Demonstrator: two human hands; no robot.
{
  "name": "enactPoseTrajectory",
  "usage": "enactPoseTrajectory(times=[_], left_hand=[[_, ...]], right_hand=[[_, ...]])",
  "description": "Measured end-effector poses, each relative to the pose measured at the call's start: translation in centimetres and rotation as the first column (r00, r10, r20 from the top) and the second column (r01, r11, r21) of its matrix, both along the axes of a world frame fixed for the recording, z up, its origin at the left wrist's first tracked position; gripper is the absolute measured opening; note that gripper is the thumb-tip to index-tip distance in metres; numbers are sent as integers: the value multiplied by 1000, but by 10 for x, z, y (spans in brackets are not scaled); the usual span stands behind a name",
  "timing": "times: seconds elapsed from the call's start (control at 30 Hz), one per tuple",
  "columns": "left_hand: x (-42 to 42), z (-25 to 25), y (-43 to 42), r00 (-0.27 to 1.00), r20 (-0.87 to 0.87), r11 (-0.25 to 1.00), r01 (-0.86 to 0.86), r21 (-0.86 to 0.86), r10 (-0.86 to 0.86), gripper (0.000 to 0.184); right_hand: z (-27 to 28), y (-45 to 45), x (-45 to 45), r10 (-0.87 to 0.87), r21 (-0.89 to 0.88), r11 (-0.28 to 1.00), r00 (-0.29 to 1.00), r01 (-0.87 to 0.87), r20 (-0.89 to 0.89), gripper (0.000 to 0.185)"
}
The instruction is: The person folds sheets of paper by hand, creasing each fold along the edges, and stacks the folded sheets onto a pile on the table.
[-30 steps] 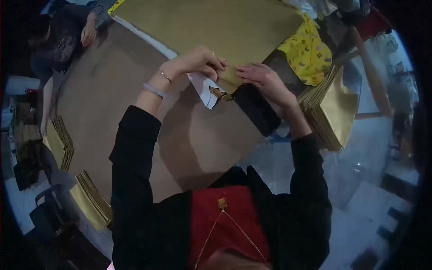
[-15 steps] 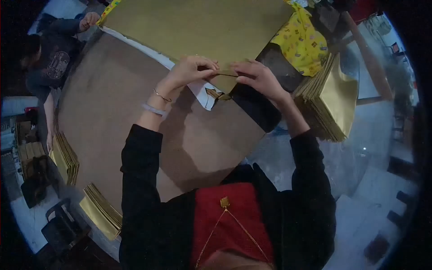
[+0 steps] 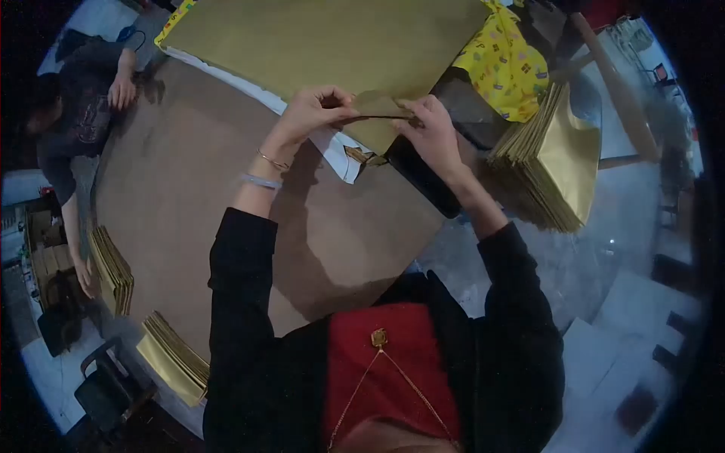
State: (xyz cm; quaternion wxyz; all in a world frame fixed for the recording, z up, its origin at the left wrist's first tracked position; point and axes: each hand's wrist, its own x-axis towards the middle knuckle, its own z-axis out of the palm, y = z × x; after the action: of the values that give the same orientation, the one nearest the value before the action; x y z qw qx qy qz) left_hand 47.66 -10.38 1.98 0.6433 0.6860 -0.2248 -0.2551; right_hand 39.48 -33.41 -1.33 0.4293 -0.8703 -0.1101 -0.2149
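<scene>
My left hand [image 3: 319, 115] pinches the left end of a small olive-brown piece of paper or card [image 3: 376, 104]. The other end is between the fingers of my right hand [image 3: 430, 130]. Its lower edge looks dark and straight. Both hands are over the near corner of a large olive-brown sheet [image 3: 340, 45], which has a white strip [image 3: 226, 78] along its left edge. Just below the hands, the strip's torn-looking end [image 3: 343, 167] lies on the brown tabletop [image 3: 189, 166]. A black flat object [image 3: 427, 181] is under my right wrist.
Yellow printed material [image 3: 504, 68] hangs at the sheet's right corner. A stack of gold folded pieces [image 3: 547, 166] stands on the right; smaller gold stacks [image 3: 112, 270] [image 3: 172, 355] line the left edge. A co-worker [image 3: 79, 106] leans in at left, near a black chair [image 3: 109, 385].
My right hand has moved slightly left and now grips the piece's right end, which shows more clearly. The co-worker's upper hand has left the sheet's far corner; their lower hand has come off the gold stack.
</scene>
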Motion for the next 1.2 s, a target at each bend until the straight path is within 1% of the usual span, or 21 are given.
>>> enactPoseTrajectory(times=[0.07,0.1,0.2,0.3,0.43,0.5,0.57,0.63,0.7,0.73,0.77,0.8,0.83,0.87,0.9,0.93,0.97,1.03,1.1,1.17,1.2], left_hand=[[-2,5,-1,996,-84,1000,-21,23,23,8],[-2,-1,-1,999,15,999,-39,4,39,9],[2,0,3,999,18,993,-35,112,33,11],[7,-8,3,996,81,996,-41,76,35,15],[4,-5,2,998,57,992,-31,122,24,16],[-1,4,-1,1000,-7,993,12,114,-12,21],[-5,9,-2,998,4,992,57,114,-58,24],[-6,8,-4,981,164,960,56,274,-104,27],[-5,2,-6,988,152,969,-6,247,-33,26],[-2,-1,-7,985,170,961,-47,271,1,27],[-1,1,-8,982,186,951,-89,295,34,28],[1,-4,-8,955,295,920,-150,362,40,32],[2,-9,-8,956,291,920,-153,361,44,32],[3,-13,-9,964,252,960,-145,241,82,34],[4,-17,-10,971,209,983,-140,117,113,37],[7,-19,-10,974,205,983,-127,135,98,40],[5,-16,-10,974,204,983,-129,133,100,40],[1,-9,-11,961,256,966,-160,205,105,40],[0,-9,-11,965,245,971,-138,197,87,42],[2,-10,-8,972,230,970,-96,222,43,46],[3,-11,-7,972,231,970,-99,221,46,46]], right_hand=[[0,0,6,14,-61,998,997,-10,73,23],[0,0,8,27,-122,992,989,-9,145,19],[6,2,7,2,-187,981,972,43,234,13],[6,1,10,26,-180,983,971,18,239,12],[8,3,13,19,-220,975,967,39,256,11],[6,5,16,-1,-46,999,991,7,134,10],[5,6,21,-11,-84,996,987,25,163,11],[4,6,23,-20,-123,991,981,44,191,13],[6,7,20,-29,-2,1000,997,29,70,22],[9,6,16,-26,-2,1000,997,26,71,22],[12,0,9,25,-131,991,987,-4,156,26],[12,-8,3,87,-260,965,969,-24,232,30],[5,-19,0,198,-394,913,960,-107,198,31],[6,-22,0,204,-396,911,959,-113,195,31],[6,-25,-1,300,-502,845,941,-185,157,30],[6,-26,-1,387,-597,762,915,-252,109,30],[5,-27,0,391,-644,723,917,-250,83,29],[4,-32,6,422,-668,695,903,-267,79,30],[7,-32,11,457,-693,664,886,-281,79,30],[10,-30,14,441,-538,771,895,-340,65,24],[11,-27,15,443,-539,770,894,-342,66,24]])
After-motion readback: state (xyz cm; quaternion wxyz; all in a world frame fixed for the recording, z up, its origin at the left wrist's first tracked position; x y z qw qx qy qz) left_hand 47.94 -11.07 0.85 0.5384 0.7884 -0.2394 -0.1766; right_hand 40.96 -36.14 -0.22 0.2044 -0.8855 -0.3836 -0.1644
